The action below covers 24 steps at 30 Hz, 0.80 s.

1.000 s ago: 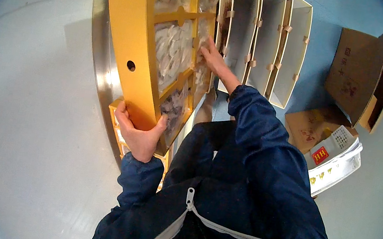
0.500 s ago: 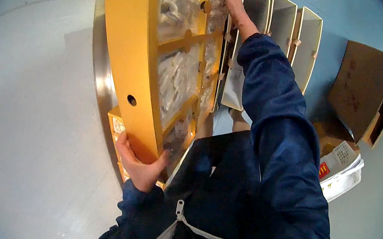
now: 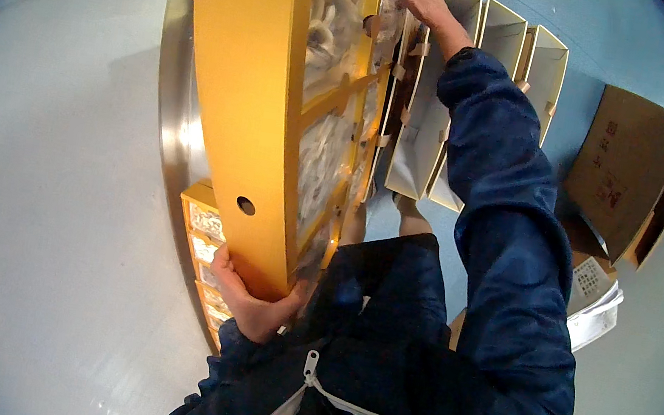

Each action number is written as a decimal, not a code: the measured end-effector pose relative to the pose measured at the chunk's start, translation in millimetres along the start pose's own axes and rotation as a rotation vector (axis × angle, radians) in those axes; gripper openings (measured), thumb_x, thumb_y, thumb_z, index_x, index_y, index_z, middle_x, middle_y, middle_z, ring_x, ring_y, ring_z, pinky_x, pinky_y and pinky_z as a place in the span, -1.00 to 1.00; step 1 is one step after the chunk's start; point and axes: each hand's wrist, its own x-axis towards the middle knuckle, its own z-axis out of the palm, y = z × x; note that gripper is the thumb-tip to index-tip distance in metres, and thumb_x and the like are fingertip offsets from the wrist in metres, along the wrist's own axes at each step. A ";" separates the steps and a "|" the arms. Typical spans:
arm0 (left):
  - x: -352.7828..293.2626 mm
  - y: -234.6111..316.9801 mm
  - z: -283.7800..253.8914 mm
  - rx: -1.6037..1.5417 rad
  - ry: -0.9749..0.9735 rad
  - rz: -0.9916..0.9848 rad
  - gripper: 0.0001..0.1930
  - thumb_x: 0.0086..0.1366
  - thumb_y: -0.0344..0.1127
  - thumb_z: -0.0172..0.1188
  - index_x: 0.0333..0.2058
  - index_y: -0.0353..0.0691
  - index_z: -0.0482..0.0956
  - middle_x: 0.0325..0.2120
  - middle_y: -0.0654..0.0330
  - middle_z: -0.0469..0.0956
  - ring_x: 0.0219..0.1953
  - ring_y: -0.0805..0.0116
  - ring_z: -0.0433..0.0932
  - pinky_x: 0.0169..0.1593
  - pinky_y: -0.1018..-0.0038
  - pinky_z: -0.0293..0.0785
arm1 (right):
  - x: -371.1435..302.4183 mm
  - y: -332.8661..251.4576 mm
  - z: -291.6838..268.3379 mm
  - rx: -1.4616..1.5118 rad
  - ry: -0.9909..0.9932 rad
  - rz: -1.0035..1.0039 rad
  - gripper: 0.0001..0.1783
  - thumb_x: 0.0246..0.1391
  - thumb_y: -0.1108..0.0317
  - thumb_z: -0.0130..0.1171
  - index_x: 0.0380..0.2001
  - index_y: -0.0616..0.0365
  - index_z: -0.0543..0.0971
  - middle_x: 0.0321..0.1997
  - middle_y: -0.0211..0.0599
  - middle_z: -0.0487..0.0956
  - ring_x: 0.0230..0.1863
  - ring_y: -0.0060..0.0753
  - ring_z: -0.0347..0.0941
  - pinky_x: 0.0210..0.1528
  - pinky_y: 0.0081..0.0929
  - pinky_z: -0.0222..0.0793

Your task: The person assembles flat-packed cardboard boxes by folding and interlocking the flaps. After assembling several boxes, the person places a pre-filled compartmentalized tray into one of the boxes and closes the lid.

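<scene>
A large yellow compartment box (image 3: 242, 91) stands tilted on its side between my hands. Its open face turns to the right and shows clear plastic bags of pale, curled pieces (image 3: 331, 27) in the compartments; what the pieces are I cannot make out. My left hand (image 3: 256, 303) is wrapped round the near end, with the thumb on the open-face side and the fingers on the other. At the far right edge, my right hand (image 3: 426, 5) holds the rim with its fingertips partly hidden. A round hole (image 3: 245, 206) shows in the solid yellow side.
Under the raised box lies another yellow divided box (image 3: 200, 190), by a metal edge (image 3: 179, 82). Several tall white open boxes (image 3: 550, 55) stand to the right. Farther right are an open cardboard box (image 3: 626, 166) and a white basket (image 3: 586, 327) with papers.
The yellow box has shifted a little to the right and turned, so its open face looks narrower. Both hands have moved with it, still gripping. More of the lower yellow box shows.
</scene>
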 end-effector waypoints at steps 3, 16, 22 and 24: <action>1.9 -20.9 -1.0 -0.039 0.024 -0.009 -0.06 -0.23 -0.35 0.39 0.10 -0.31 -0.03 -0.03 -0.01 0.23 0.03 0.16 0.29 0.16 0.30 0.20 | 4.0 -3.8 12.2 0.004 0.013 -0.120 -0.80 0.00 0.31 -0.06 -0.38 0.21 0.45 -0.31 0.01 0.48 -0.22 0.09 0.39 -0.24 -0.17 0.34; 3.6 -0.1 -5.3 -0.102 -0.061 0.013 -0.05 -0.29 -0.37 0.43 0.08 -0.29 0.00 -0.05 -0.01 0.24 0.03 0.17 0.30 0.09 0.29 0.28 | 3.4 -0.5 -13.3 0.281 -0.170 0.069 -0.67 0.04 0.23 -0.14 -0.32 0.26 0.49 -0.29 0.00 0.50 -0.19 0.08 0.38 -0.17 -0.20 0.30; 9.2 5.3 -6.6 -0.133 -0.056 0.030 -0.04 -0.30 -0.39 0.43 0.08 -0.29 -0.01 -0.08 -0.01 0.25 0.00 0.17 0.32 0.08 0.28 0.29 | 13.5 -4.3 -15.2 0.297 -0.278 0.247 -0.61 0.08 0.12 -0.22 -0.44 0.23 0.46 -0.47 0.17 0.49 -0.35 0.26 0.41 -0.37 0.01 0.27; 9.7 5.5 -7.9 -0.039 -0.066 0.051 -0.02 -0.29 -0.37 0.43 0.10 -0.29 -0.02 -0.08 -0.01 0.25 -0.01 0.17 0.32 0.08 0.28 0.28 | 6.6 23.9 14.0 0.104 -0.298 -0.035 -0.67 -0.02 0.23 -0.14 -0.65 0.24 0.45 -0.56 0.03 0.46 -0.48 0.10 0.40 -0.44 -0.07 0.30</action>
